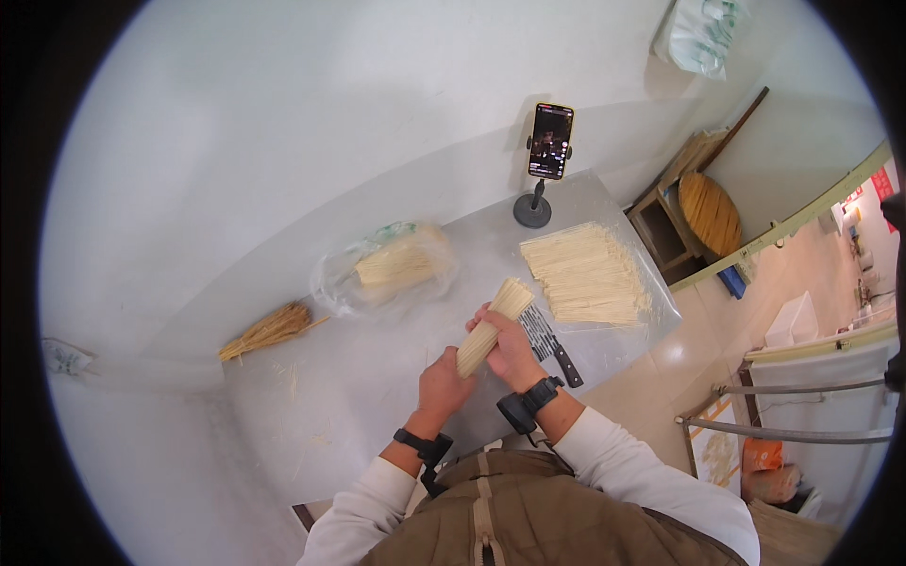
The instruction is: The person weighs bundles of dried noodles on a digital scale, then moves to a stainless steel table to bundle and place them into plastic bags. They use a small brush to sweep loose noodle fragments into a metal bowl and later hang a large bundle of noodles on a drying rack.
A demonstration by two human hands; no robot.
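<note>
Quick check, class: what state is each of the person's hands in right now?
Left hand: closed, holding the noodle bundle near its lower end.
Right hand: closed, holding the noodle bundle further up.

A smooth grey table (pixel 363 377) carries, at left, a straw brush (pixel 264 334); beside it, a clear plastic bag (pixel 332 283) holding pale, thin strands. Toward the right are a black phone stand (pixel 532 211) near the far edge, a flat layer of strands (pixel 587 275), and a black-handled knife (pixel 568 367).
</note>
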